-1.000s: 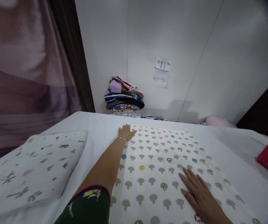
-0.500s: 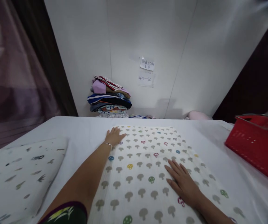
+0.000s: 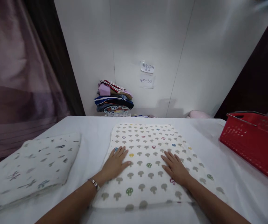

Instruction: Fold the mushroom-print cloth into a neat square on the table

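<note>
A white cloth (image 3: 145, 174) printed with grey and coloured mushrooms lies spread flat in front of me. My left hand (image 3: 114, 163) rests palm down on its left side, fingers spread, a bracelet at the wrist. Flat on its right half lies my right hand (image 3: 176, 168), fingers stretched toward the far edge. Neither hand grips the cloth. The cloth's near edge shows just below my hands, partly behind my right forearm. To the left lies a folded white cloth (image 3: 47, 161) with a scattered leaf-like print, apart from both hands.
A red plastic basket (image 3: 247, 137) with a metal handle stands at the right. Behind the white-covered table (image 3: 92, 124) is a stack of folded clothes (image 3: 114, 101). Handwritten paper signs (image 3: 147, 81) are on the wall, and a curtain (image 3: 26, 77) hangs at the left.
My left hand has drawn back from the cloth's far left corner to its left middle. My right hand stays flat in nearly the same place. The view has shifted slightly.
</note>
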`<action>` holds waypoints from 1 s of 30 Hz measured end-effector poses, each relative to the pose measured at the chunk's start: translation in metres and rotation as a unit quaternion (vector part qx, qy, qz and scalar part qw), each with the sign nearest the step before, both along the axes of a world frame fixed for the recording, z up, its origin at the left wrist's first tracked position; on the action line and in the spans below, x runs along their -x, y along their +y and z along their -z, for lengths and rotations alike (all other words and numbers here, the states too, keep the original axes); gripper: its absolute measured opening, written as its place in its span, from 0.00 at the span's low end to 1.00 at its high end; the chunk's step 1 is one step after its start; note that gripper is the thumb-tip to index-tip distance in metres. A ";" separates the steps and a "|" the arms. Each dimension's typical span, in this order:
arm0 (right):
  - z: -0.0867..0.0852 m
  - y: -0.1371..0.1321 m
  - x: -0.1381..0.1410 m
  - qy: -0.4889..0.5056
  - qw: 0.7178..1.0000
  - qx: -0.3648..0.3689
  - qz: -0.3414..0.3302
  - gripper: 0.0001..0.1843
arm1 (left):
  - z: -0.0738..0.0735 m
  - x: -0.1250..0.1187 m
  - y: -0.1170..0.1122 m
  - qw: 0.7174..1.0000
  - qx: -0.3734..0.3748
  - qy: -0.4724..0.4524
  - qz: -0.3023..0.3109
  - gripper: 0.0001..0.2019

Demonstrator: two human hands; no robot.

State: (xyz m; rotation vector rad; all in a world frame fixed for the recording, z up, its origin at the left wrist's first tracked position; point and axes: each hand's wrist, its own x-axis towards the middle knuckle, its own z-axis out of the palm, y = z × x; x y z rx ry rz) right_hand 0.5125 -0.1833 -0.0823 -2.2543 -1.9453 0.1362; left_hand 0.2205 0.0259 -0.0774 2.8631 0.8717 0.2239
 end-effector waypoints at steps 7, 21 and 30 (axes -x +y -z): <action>-0.018 -0.006 -0.011 0.045 0.999 0.021 0.017 0.32 | -0.017 0.000 -0.006 0.999 0.040 0.023 -0.014 0.33; -0.033 -0.151 -0.076 0.169 0.941 -0.221 0.192 0.21 | -0.037 0.017 -0.100 0.994 0.028 -0.081 0.071 0.24; -0.029 -0.156 -0.013 0.111 0.965 -0.218 -0.093 0.13 | -0.027 -0.028 -0.168 0.974 0.026 -0.111 0.197 0.13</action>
